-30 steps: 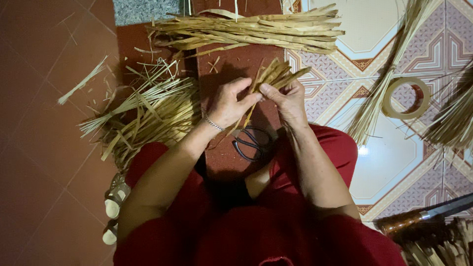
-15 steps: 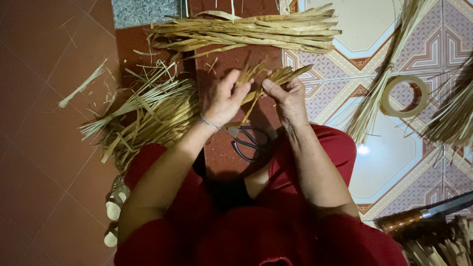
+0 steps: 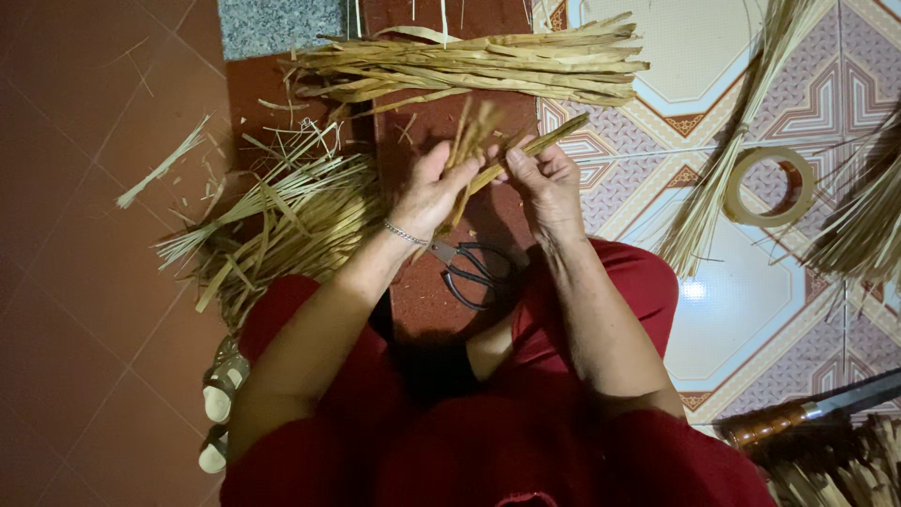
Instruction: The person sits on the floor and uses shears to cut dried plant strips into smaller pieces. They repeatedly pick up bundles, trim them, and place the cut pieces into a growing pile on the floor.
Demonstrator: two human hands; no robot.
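Your left hand (image 3: 434, 192) and your right hand (image 3: 542, 180) meet over the dark red floor (image 3: 84, 310), and between them they hold a small bunch of dried straw strips (image 3: 481, 141). The fingers (image 3: 449, 184) of your left hand are curled closed around the lower part of the bunch, so its upper ends stand up and fan out above your knuckles. The fingers of your right hand are pinched closed on strips that slant up and to the right, away from you. A thin bracelet (image 3: 404, 234) sits on your left wrist, and both forearms reach forward from your red-clothed lap.

Just below your hands, a pair of black-handled scissors (image 3: 472, 270) lies on the floor between your knees, untouched. Beyond your hands a long flat bundle of straw (image 3: 488, 66) lies crosswise, well apart from the bunch you hold. A looser heap of strips (image 3: 282, 221) spreads on your left, near your left forearm. On the patterned tiles (image 3: 751, 310) to your right lies a roll of tape (image 3: 771, 186), a tan ring, touching a narrow sheaf of straw (image 3: 723, 160). At the lower right, a tool with a coppery wound handle (image 3: 765, 424) points toward more straw. Pale sandals (image 3: 221, 413) rest beside your left leg.
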